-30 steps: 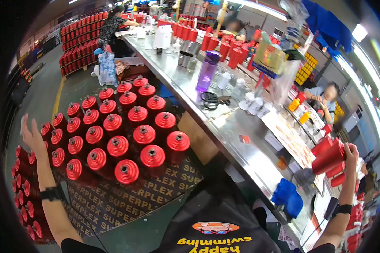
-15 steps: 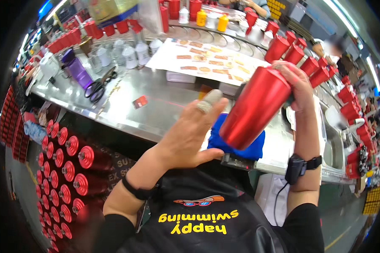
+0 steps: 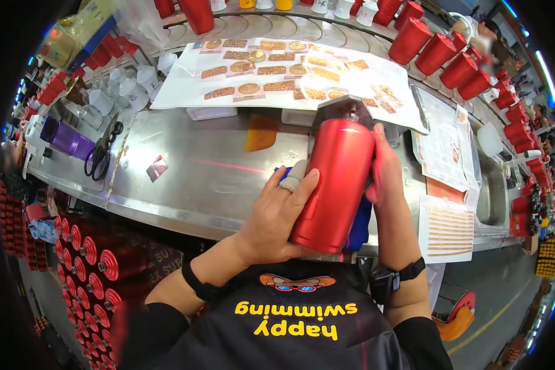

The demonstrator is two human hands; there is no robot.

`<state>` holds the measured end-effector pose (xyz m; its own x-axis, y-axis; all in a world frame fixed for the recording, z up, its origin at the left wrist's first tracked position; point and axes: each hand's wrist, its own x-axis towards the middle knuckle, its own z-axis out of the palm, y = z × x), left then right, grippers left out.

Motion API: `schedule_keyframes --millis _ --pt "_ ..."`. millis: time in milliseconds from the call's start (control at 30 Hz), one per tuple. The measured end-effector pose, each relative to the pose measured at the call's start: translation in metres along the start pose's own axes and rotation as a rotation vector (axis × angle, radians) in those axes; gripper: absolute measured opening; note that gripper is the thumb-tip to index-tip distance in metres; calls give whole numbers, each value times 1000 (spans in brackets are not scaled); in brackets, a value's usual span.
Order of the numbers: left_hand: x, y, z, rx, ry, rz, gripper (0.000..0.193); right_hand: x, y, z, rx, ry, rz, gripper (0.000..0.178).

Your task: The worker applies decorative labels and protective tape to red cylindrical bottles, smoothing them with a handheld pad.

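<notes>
A shiny red metal cylinder (image 3: pixel 335 185) tilts between my two hands, close in front of my apron. My left hand (image 3: pixel 277 219) is closed against its lower left side; one finger wears a pale finger cover. My right hand (image 3: pixel 385 166) is wrapped along its upper right side, its fingers partly hidden behind. Just beyond the cylinder's far end stands a dark angular fixture (image 3: pixel 367 111) with a small metal tip. Bunched under the cylinder is a blue cloth (image 3: pixel 359 225), mostly covered.
Sheets of gold-and-brown decals (image 3: pixel 271 71) lie across the steel bench (image 3: pixel 185 179). Black scissors (image 3: pixel 102 151), a purple container (image 3: pixel 68 139) and an orange scraper-like piece (image 3: pixel 261 134) are to the left. Red cylinders (image 3: pixel 438 54) line a curved conveyor. A sink (image 3: pixel 492 185) is at right.
The red cylinder has come left and lower, in front of the dark fixture. My left hand, earlier apart from it, now grips its side; my right hand has slid from its top end to its side.
</notes>
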<state>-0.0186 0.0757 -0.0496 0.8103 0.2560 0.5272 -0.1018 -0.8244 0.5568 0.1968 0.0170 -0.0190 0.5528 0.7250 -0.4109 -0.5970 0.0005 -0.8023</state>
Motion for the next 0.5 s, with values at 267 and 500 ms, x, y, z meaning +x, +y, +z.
schedule_keyframes --millis 267,500 --pt "-9 -9 23 -156 37 -161 105 -7 1 -26 -125 -212 -232 52" --pt "-1 19 23 153 -24 -158 103 -47 12 -52 -613 -218 -419 52"
